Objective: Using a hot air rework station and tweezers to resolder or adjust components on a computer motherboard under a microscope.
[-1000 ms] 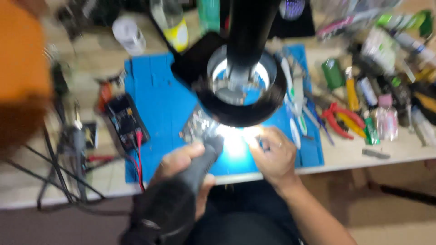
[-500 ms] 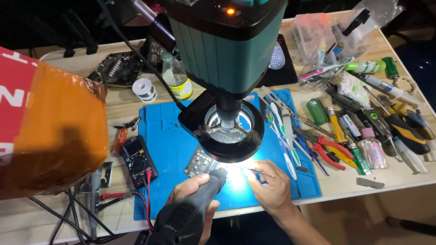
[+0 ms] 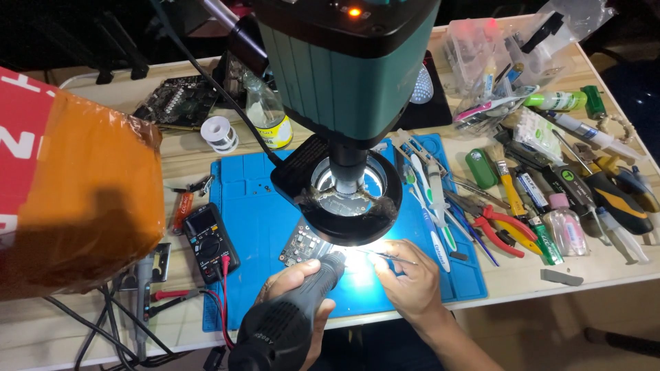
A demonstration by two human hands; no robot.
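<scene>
Gripping a dark grey hot-air handpiece [image 3: 292, 323], the left hand [image 3: 295, 292] is wrapped tight around the tool's barrel at the near edge of the bench, its nozzle aimed up and to the right at the brightly lit spot under the microscope. Just to the right, the right hand [image 3: 412, 282] pinches a pair of thin metal tweezers [image 3: 392, 257] between thumb and fingers, their tips reaching left into the same glare. A small circuit board [image 3: 302, 247] lies on the blue work mat [image 3: 254, 206], partly hidden beneath the black ring light [image 3: 344, 206] of the large green microscope [image 3: 350, 62], and just beyond the nozzle's tip; whether nozzle or tweezers touch it cannot be told through the glare. Left of the board, a black multimeter [image 3: 210, 240] sits at the mat's left edge with red and black leads trailing toward the near side. Farther left looms an orange and red box [image 3: 69, 185]. Right of the mat, pliers with red handles [image 3: 502, 230], brushes, and small bottles lie scattered. At the far side stand a clear bottle with a yellow label [image 3: 268, 113] and a spool of solder [image 3: 220, 132].
</scene>
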